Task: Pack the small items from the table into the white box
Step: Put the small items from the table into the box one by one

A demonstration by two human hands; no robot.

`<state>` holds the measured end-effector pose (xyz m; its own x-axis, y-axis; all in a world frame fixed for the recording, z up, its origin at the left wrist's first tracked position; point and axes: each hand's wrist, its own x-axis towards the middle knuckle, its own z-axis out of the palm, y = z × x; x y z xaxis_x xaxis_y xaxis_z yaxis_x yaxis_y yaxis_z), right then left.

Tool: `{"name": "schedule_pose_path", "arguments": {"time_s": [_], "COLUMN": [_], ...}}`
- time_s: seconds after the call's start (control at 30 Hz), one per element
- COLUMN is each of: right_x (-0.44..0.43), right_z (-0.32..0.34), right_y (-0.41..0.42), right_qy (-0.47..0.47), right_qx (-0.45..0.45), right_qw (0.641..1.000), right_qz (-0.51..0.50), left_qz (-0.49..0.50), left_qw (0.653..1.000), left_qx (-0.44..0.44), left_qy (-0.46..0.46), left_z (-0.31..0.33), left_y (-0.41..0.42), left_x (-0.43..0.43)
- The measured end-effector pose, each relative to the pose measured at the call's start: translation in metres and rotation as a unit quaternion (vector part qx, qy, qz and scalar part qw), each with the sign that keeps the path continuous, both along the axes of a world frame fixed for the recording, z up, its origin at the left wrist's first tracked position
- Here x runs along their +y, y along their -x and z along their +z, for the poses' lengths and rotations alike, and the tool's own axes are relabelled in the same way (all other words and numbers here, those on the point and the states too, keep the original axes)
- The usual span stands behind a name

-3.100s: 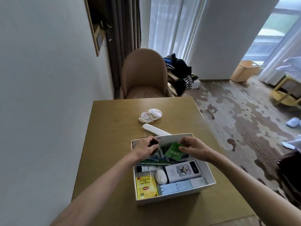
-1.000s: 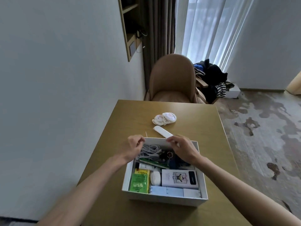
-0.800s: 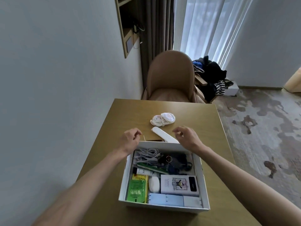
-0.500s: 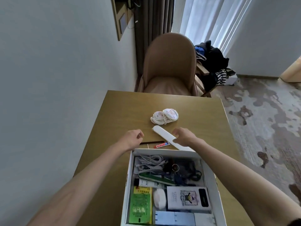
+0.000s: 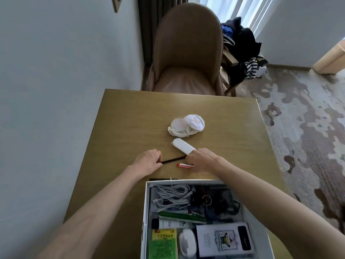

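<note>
The white box (image 5: 147,202) sits nearest, nearly full. Just past it, a thin black stick (image 5: 172,159) lies sideways on the bench (image 5: 130,118). The left grip (image 5: 147,162) pinches its left end. The right grip (image 5: 200,161) curls over the other end, but what it holds cannot be told. A white case (image 5: 182,145) lies behind.

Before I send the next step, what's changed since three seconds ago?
Both hands left the white cardboard box and reached past its far rim. The left hand now pinches one end of the thin black stick; the right hand grips the other end. The green packet went from the right hand into the box. Unmoved: the white oblong case, white fabric bundle, small red-and-white tube.
</note>
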<state>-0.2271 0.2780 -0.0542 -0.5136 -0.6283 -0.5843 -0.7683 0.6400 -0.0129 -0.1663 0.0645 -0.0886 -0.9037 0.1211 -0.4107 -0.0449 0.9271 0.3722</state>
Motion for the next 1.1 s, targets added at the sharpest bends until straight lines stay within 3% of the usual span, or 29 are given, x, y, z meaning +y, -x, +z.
{"name": "schedule_pose_path", "arguments": {"time_s": [0.1, 0.17, 0.23, 0.3, 0.43, 0.53, 0.7, 0.9, 0.97, 1.1], "right_x": [0.007, 0.015, 0.021, 0.028, 0.047, 0.061, 0.068, 0.049, 0.05, 0.06], "right_z": [0.007, 0.013, 0.025, 0.041, 0.074, 0.091, 0.09, 0.055, 0.044, 0.036], "right_y": [0.002, 0.0, -0.007, -0.021, -0.059, -0.093, -0.148, -0.174, -0.173, -0.173], "right_qy": [0.126, 0.265, 0.382, 0.455, 0.527, 0.523, 0.435, 0.357, 0.34, 0.363], "right_qx": [-0.05, -0.105, -0.181, -0.226, -0.251, -0.272, -0.253, -0.174, -0.133, -0.083], "right_qw": [0.979, 0.919, 0.832, 0.766, 0.723, 0.73, 0.824, 0.889, 0.9, 0.886], "right_qz": [-0.15, -0.274, -0.36, -0.393, -0.37, -0.347, -0.261, -0.227, -0.24, -0.275], "left_qz": [0.048, 0.112, 0.164, 0.207, 0.269, 0.289, 0.332, 0.291, 0.267, 0.191], "left_qw": [0.997, 0.987, 0.972, 0.952, 0.914, 0.902, 0.885, 0.918, 0.929, 0.955], "left_qx": [-0.021, -0.033, -0.03, -0.031, -0.015, 0.019, 0.15, 0.172, 0.168, 0.166], "left_qy": [-0.051, -0.113, -0.165, -0.225, -0.304, -0.32, -0.291, -0.206, -0.192, -0.158], "left_z": [0.003, 0.008, 0.017, 0.028, 0.061, 0.086, 0.121, 0.144, 0.147, 0.149], "left_y": [-0.004, -0.008, -0.015, -0.026, -0.064, -0.098, -0.152, -0.212, -0.227, -0.239], "left_x": [-0.005, -0.009, -0.011, -0.01, -0.003, 0.003, 0.013, 0.027, 0.037, 0.052]}}
